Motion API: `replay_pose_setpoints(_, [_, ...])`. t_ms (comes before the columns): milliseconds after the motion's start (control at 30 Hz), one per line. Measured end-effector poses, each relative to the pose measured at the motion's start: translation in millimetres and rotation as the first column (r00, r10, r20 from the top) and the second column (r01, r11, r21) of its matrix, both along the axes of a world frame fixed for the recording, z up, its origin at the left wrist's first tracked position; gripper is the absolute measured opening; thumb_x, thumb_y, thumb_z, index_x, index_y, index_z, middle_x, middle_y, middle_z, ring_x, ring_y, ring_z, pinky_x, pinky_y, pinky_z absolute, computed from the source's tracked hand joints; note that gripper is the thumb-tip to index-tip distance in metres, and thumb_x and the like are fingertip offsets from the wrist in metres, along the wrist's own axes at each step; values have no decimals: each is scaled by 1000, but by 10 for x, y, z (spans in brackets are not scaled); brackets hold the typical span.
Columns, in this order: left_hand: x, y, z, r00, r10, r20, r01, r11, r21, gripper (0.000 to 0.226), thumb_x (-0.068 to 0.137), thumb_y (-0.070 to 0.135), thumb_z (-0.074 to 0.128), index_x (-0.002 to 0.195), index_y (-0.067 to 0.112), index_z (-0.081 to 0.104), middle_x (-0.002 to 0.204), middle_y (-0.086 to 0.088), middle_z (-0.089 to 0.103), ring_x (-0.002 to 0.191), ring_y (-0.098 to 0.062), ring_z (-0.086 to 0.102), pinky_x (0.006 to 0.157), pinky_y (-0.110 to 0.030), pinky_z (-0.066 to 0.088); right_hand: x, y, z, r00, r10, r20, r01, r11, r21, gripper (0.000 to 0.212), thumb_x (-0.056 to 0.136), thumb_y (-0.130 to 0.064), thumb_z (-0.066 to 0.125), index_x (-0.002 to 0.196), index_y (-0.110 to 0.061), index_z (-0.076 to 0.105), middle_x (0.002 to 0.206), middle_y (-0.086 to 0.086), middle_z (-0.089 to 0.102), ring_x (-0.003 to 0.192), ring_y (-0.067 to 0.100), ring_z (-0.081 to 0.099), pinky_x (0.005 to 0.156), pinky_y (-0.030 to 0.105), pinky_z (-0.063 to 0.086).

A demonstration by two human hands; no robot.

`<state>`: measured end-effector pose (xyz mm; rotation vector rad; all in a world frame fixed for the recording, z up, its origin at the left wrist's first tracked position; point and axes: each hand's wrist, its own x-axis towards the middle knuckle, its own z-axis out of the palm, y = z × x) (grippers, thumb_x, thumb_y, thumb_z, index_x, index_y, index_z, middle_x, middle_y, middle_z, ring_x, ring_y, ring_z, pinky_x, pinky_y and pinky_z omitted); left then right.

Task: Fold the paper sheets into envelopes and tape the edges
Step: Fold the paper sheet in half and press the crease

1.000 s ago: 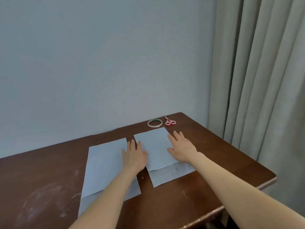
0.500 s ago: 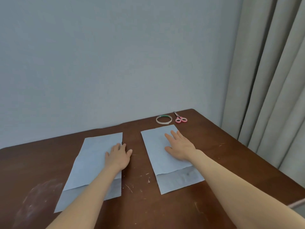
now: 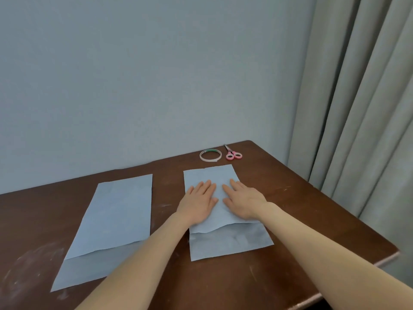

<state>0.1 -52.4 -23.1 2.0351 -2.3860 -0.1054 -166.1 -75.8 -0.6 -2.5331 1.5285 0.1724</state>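
Left hand (image 3: pixel 197 203) and right hand (image 3: pixel 243 201): both flat, palms down, fingers straight, side by side but not touching. Neither grips anything. Both press on the folded upper layer of the right sheet (image 3: pixel 230 242), blue paper lying right of the table's (image 3: pixel 290 215) middle. Near edge of that layer stops short, leaving 1 strip of the lower layer exposed toward the table's near edge. Left sheet (image 3: pixel 118 218): same fold, flat, well apart toward the left edge; the left forearm crosses above its near right corner. Tape roll (image 3: pixel 210 155) and pink-handled scissors (image 3: pixel 232 154): just beside each other by the far right corner, beyond the right sheet.
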Motion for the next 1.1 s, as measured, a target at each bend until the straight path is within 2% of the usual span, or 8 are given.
replay_pose_setpoints(133, [-39,86,11,1000,-13,20,12,999,35,55,104,40,16,153,21,2,162,0,-4,149,-20,-4,120,-39,2,-23,-10,9,997,-71,-16,70,996,-56,58,104,-40,20,154,-16,6,162,8,0,150,23,0,120,42,8])
replay_pose_setpoints(333, [-112,262,-16,999,-36,-15,37,999,19,56,104,40,15,153,19,-2,161,2,-4,149,-17,-4,121,-36,1,156,83,-133,986,67,150,-63,998,-28,56,104,-41,20,154,-19,10,162,6,3,149,25,-2,121,38,7])
replay_pose_setpoints(600, [-28,423,57,996,-91,-6,91,995,41,56,103,42,23,153,23,8,162,-1,-1,149,-16,0,120,-37,4,-217,166,-69,998,-2,65,0,999,33,60,104,-41,25,155,-19,3,162,3,-6,150,23,-3,120,40,5])
replay_pose_setpoints(667, [40,503,131,985,-120,-122,119,993,-12,52,100,39,40,149,25,29,159,0,19,146,-15,18,120,-36,15,-282,199,14,992,-17,122,17,1000,1,60,102,-37,36,154,-20,12,162,2,4,149,24,6,120,41,12])
replay_pose_setpoints(733, [103,611,227,945,-132,-299,113,990,-81,36,91,37,58,126,30,57,138,4,48,128,-11,43,110,-32,33,-351,241,93,968,-18,250,46,993,-105,54,99,-34,47,149,-23,31,158,1,23,144,22,27,115,38,27])
replay_pose_setpoints(833, [136,782,362,888,-79,-453,123,990,70,12,80,38,72,88,37,64,106,10,56,97,-2,49,85,-22,40,-389,317,168,925,7,379,53,988,-146,37,94,-35,56,130,-27,56,137,-3,48,122,16,49,99,32,43])
replay_pose_setpoints(967, [136,893,459,944,-81,-321,189,928,321,35,75,37,78,103,32,59,116,5,45,106,-8,39,86,-18,31,-328,433,155,910,3,415,20,999,-51,25,93,-31,57,116,-25,65,119,-2,55,102,12,54,89,27,45])
replay_pose_setpoints(1100, [113,903,471,962,-133,-237,206,925,319,41,74,35,80,106,28,55,117,0,41,106,-12,35,88,-22,29,-305,467,28,881,-23,473,26,1000,0,24,92,-27,58,113,-22,69,117,-2,57,101,11,53,91,25,43])
